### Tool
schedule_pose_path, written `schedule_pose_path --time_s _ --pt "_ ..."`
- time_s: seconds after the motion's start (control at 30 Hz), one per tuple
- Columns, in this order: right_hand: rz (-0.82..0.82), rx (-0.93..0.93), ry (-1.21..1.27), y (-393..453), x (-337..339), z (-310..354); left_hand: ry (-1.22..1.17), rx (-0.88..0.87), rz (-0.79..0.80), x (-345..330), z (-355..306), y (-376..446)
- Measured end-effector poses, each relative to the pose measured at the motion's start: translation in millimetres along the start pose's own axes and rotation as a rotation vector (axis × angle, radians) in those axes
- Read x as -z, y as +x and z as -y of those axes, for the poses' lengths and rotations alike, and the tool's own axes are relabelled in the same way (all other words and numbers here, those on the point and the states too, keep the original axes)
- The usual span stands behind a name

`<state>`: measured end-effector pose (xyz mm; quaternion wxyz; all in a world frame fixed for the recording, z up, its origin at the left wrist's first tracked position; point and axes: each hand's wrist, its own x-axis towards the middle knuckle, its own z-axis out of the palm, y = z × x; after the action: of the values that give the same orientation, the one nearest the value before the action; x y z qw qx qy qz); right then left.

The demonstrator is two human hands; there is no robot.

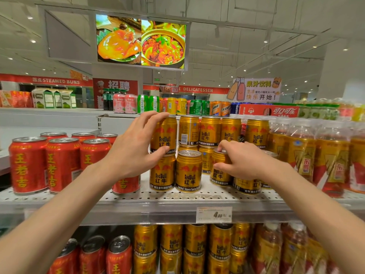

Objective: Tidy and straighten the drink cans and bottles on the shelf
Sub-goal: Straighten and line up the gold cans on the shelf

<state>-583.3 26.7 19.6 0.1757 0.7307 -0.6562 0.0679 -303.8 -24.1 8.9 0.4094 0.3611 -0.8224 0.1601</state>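
Gold Red Bull cans stand two high on a white perforated shelf (177, 196). My left hand (136, 147) grips the upper left gold can (166, 135), fingers over its top and thumb at its base; that can sits on a lower gold can (162, 175). My right hand (243, 161) holds a lower-row gold can (219, 173) by its rim and side. Another front gold can (188, 171) stands between the two hands.
Red Wanglaoji cans (45, 165) fill the shelf's left part. Yellow-labelled drink bottles (316, 155) crowd the right. More gold and red cans sit on the shelf below. A price tag (214, 214) hangs on the shelf edge. Mixed cans line the top shelf behind.
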Motion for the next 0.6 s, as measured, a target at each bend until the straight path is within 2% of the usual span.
schedule_pose_path --time_s 0.17,0.4,0.6 --pt "-0.026 0.008 0.098 1.5 -1.8 -4.1 0.001 0.005 0.004 0.1 -0.1 -0.7" --pt "-0.006 0.127 0.335 -8.8 12.9 -8.9 -0.008 0.001 0.001 1.2 -1.1 -1.6" --pt "-0.011 0.182 0.333 -14.2 6.1 -4.8 -0.007 0.008 0.008 -0.1 0.0 -1.4"
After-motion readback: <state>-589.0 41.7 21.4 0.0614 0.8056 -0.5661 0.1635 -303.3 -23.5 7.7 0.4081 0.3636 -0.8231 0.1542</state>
